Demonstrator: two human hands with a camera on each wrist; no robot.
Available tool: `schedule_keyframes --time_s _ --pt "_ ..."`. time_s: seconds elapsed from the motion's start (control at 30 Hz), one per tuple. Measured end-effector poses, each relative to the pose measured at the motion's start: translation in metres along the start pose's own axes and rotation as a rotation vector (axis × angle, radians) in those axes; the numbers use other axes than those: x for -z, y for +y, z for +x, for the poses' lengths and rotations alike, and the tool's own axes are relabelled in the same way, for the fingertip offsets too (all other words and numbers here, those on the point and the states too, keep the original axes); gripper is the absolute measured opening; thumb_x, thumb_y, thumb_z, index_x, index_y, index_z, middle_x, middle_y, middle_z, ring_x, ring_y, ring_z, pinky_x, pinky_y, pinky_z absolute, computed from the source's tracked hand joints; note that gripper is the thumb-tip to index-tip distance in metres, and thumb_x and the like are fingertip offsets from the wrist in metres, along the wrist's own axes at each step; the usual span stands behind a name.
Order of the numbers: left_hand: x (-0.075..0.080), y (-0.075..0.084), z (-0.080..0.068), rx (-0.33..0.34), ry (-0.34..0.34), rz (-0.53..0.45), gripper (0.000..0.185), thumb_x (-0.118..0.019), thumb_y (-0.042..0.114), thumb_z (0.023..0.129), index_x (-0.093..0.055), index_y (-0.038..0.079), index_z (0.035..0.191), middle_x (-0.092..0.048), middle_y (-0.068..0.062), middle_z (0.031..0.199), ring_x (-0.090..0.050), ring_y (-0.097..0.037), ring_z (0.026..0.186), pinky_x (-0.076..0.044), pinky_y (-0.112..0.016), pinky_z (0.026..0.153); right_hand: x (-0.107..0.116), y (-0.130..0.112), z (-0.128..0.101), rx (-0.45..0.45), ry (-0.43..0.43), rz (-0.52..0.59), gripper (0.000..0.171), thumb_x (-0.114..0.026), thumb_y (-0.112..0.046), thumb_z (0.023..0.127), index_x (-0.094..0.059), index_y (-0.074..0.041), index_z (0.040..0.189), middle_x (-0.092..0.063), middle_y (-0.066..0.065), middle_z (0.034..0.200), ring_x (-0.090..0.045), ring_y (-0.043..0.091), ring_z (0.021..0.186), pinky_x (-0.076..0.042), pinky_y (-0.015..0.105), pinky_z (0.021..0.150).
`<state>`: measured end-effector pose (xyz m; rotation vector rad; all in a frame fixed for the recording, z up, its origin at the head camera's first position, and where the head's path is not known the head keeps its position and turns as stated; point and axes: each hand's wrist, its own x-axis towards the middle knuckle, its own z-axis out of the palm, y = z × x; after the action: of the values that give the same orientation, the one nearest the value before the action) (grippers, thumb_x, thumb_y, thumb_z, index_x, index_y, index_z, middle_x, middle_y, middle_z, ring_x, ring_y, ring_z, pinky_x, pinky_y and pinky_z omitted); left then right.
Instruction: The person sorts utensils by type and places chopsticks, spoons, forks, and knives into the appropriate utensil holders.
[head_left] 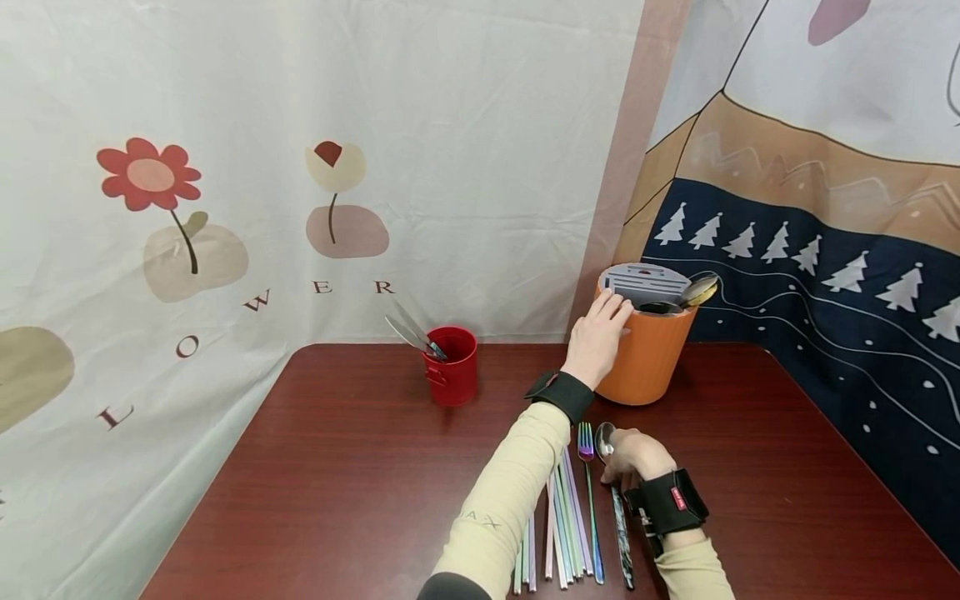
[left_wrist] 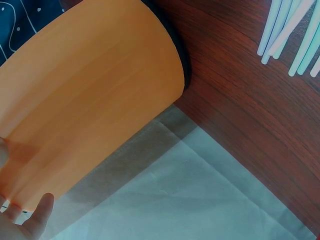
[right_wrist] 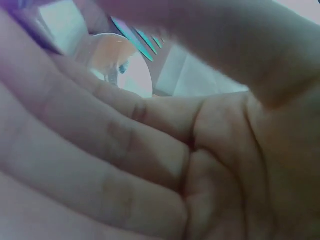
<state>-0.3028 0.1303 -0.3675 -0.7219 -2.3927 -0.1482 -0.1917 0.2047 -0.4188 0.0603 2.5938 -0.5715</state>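
My left hand (head_left: 597, 340) rests at the rim of an orange container (head_left: 645, 358), fingers laid fairly straight over its edge. In the left wrist view, some of its fingertips (left_wrist: 42, 215) show beside the orange wall. Lower right, my right hand (head_left: 640, 457) pinches a spoon (head_left: 622, 533) near the neck; its handle lies along the table. The spoon's shiny bowl (right_wrist: 122, 62) shows beyond the fingers in the right wrist view, where the pinch itself is mostly hidden. A rainbow-coloured fork (head_left: 589, 492) lies just left of the spoon.
Several pastel chopsticks (head_left: 566, 525) lie left of the fork, partly under my left forearm. A red cup (head_left: 452, 371) holding some metal utensils stands at the table's back edge. A slotted grey lid (head_left: 645, 282) and more utensils (head_left: 699, 289) sit in the orange container's top.
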Motion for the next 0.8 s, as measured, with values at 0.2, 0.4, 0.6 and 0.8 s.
schedule_keyframes --time_s 0.2,0.4,0.6,0.8 --pt "0.002 0.000 0.000 0.001 -0.010 -0.010 0.038 -0.052 0.037 0.096 -0.052 0.025 0.132 -0.052 0.008 0.137 -0.038 -0.010 0.138 -0.053 -0.022 0.082 -0.001 0.001 0.002 -0.004 0.004 -0.011 0.016 -0.077 -0.009 0.075 -0.064 -0.004 0.068 -0.066 0.007 0.056 -0.064 0.016 0.050 -0.053 0.029 0.053" --pt "0.001 0.000 0.000 0.000 -0.008 0.000 0.038 -0.051 0.037 0.096 -0.052 0.026 0.132 -0.052 0.009 0.137 -0.039 -0.010 0.138 -0.054 -0.021 0.082 0.000 0.004 0.004 0.007 0.013 -0.046 0.012 -0.074 -0.008 0.075 -0.063 -0.004 0.070 -0.065 0.007 0.056 -0.063 0.016 0.050 -0.052 0.031 0.053" --pt "0.000 0.000 -0.001 0.002 -0.005 0.010 0.039 -0.051 0.038 0.096 -0.052 0.026 0.133 -0.052 0.009 0.137 -0.038 -0.009 0.138 -0.053 -0.021 0.081 0.002 0.007 0.005 0.025 0.051 -0.045 0.014 -0.069 -0.003 0.076 -0.060 -0.004 0.065 -0.061 0.009 0.056 -0.062 0.018 0.047 -0.052 0.030 0.050" --pt "-0.001 0.000 0.000 -0.004 0.009 0.003 0.038 -0.052 0.038 0.095 -0.052 0.025 0.131 -0.053 0.009 0.135 -0.040 -0.010 0.137 -0.054 -0.021 0.080 0.003 0.011 0.005 0.037 0.076 -0.008 0.014 -0.068 -0.005 0.076 -0.059 -0.004 0.064 -0.061 0.010 0.054 -0.062 0.018 0.045 -0.052 0.030 0.048"
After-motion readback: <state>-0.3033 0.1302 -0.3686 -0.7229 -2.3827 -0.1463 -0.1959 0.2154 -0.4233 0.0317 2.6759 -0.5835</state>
